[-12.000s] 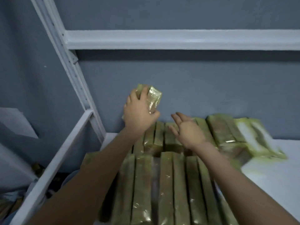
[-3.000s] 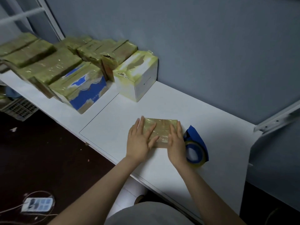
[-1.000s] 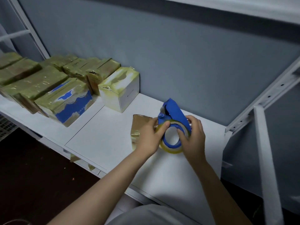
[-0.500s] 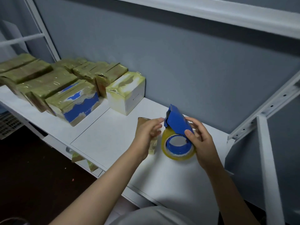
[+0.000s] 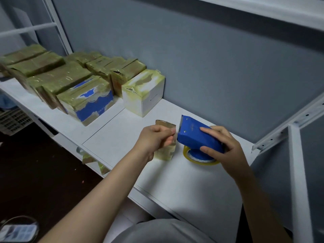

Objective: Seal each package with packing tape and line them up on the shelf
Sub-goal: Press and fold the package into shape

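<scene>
One small package [image 5: 166, 152] stands on the shelf [image 5: 192, 183] under our left hand [image 5: 154, 139], whose thumb and fingers pinch the tape end [image 5: 174, 137] to draw it from the blue dispenser [image 5: 196, 135] — our right hand [image 5: 224, 148] curls round that. Sealed packages [image 5: 70, 85] (a white box [image 5: 145, 92] nearest) line the shelf leftward, not in our way.

A storeroom: white metal shelving [image 5: 175, 183] lined with taped packages [image 5: 57, 79].

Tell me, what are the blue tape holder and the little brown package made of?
The blue tape holder looks like hard, smooth plastic: even colour, soft shine. The little brown package seems to be cardboard with a glossy, taped-over finish: it glints.
</scene>
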